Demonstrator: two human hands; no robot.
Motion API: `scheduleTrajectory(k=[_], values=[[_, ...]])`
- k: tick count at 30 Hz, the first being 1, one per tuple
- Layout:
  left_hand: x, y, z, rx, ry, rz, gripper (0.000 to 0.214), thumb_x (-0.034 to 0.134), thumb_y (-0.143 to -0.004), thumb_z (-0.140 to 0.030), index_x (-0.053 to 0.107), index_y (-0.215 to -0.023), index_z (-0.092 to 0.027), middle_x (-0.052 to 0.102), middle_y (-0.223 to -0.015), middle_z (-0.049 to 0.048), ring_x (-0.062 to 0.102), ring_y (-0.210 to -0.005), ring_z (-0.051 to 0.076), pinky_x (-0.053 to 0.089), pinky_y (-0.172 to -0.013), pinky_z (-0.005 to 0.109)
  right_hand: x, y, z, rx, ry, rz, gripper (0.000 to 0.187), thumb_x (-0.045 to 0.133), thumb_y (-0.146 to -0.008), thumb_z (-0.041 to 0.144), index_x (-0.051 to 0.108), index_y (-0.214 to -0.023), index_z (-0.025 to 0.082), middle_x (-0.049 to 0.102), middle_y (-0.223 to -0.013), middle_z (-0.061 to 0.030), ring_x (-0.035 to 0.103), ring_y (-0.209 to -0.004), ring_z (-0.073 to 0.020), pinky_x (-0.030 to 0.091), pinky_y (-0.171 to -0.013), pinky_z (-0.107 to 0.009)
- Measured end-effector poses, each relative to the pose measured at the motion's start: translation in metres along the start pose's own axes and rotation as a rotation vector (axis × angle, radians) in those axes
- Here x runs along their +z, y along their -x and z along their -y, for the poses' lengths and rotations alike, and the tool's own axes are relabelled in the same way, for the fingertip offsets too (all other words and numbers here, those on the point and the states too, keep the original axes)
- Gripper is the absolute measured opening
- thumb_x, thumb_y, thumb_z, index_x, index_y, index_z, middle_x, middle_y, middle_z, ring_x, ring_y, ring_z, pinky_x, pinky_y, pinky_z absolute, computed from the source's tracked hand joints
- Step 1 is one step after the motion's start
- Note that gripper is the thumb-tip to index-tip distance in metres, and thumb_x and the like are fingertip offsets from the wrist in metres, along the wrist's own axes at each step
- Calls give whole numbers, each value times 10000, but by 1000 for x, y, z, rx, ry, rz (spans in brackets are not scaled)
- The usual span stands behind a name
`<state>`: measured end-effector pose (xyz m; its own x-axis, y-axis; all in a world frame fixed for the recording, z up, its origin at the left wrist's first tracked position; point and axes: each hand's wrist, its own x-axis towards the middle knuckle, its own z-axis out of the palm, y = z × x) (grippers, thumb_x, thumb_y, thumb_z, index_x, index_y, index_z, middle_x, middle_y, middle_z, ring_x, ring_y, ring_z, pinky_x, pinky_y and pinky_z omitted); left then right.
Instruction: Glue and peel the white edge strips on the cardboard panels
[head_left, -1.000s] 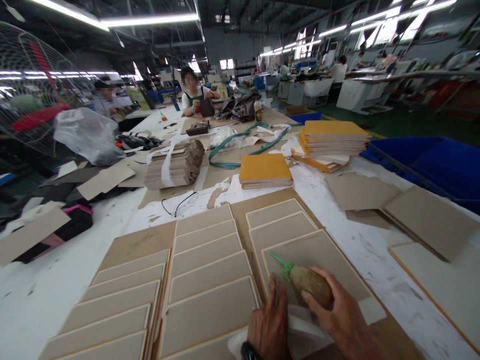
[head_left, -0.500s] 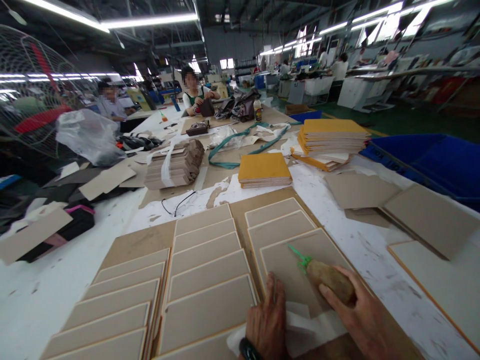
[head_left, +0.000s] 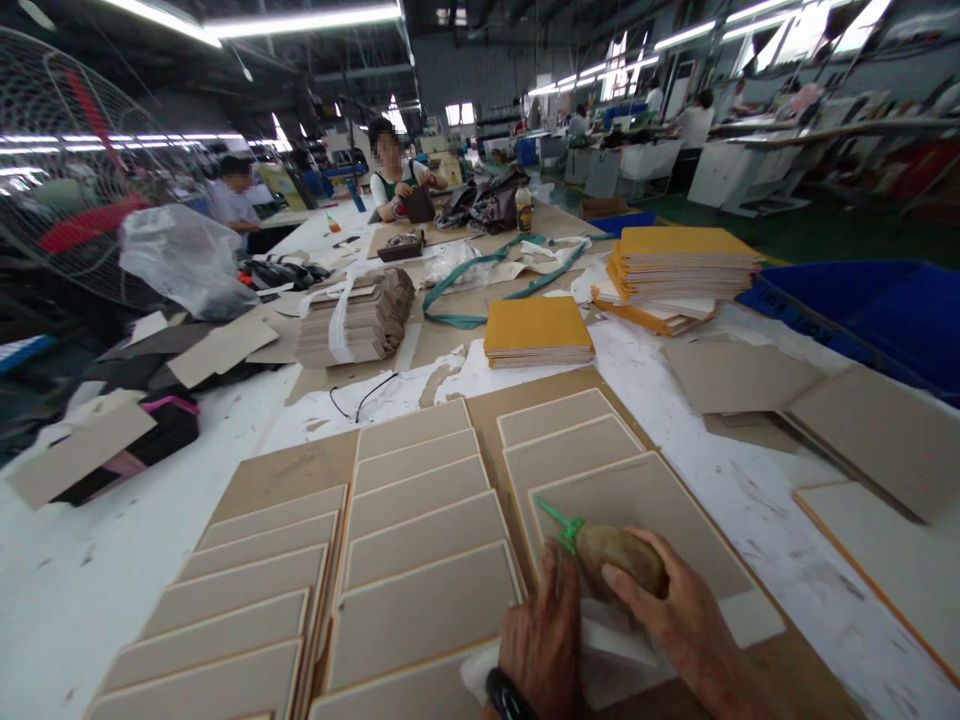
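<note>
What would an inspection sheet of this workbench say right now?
Surface: white-covered workbench, scuffed, with brown paper patches.
Job's things: brown oval lump with a green tie, gripped in the right hand; beige orange-edged rectangular boards laid in rows.
Clutter: yellow-topped stacks; clear plastic bag.
Grippers: left hand, black wristband, on a white paper sheet.
Cables: thin black wire on the bench.
Surroundings: blue plastic crate; seated co-worker; caged fan.

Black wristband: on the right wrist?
No, the black wristband is on the wrist of the left hand, while the right hand holds a brown oval tool.
</note>
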<state>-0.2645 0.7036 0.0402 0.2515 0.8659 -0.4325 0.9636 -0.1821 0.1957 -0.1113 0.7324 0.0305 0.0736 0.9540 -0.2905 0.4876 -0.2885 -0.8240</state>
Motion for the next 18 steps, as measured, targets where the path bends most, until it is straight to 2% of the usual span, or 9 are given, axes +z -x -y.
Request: scheduleTrajectory(k=[3, 5, 10, 18], values=[[-2, 1, 0, -10, 1, -4, 711, 438, -723, -204, 139, -1366, -151, 120, -1439, 166, 645, -830, 301, 555, -636, 439, 0, -4, -3, -14, -216, 41, 444, 585, -633, 464, 551, -972, 180, 682, -885, -59, 629, -826, -227, 511, -718, -304], [-2, 2, 0, 2, -9, -2, 675, 418, -733, -185, 169, -1358, -136, 135, -1435, 180, 642, -840, 300, 554, -632, 440, -3, -4, -5, -9, -274, -4, 465, 590, -619, 484, 558, -959, 168, 686, -858, -65, 631, -795, -226, 513, -693, -300], [3, 2, 1, 20, 23, -51, 667, 439, -722, -193, 210, -1345, -127, 143, -1433, 186, 628, -885, 316, 545, -660, 460, -14, -3, -16, 40, -65, -242, 527, 578, -579, 562, 571, -974, 213, 678, -906, -54, 618, -849, -252, 497, -718, -339], [3, 1, 1, -11, 16, -8, 660, 396, -723, -131, 195, -1352, -144, 117, -1441, 152, 622, -911, 299, 542, -679, 444, -25, -9, -18, 46, 117, -226, 520, 568, -577, 577, 586, -965, 231, 693, -883, -46, 635, -824, -246, 503, -677, -323]])
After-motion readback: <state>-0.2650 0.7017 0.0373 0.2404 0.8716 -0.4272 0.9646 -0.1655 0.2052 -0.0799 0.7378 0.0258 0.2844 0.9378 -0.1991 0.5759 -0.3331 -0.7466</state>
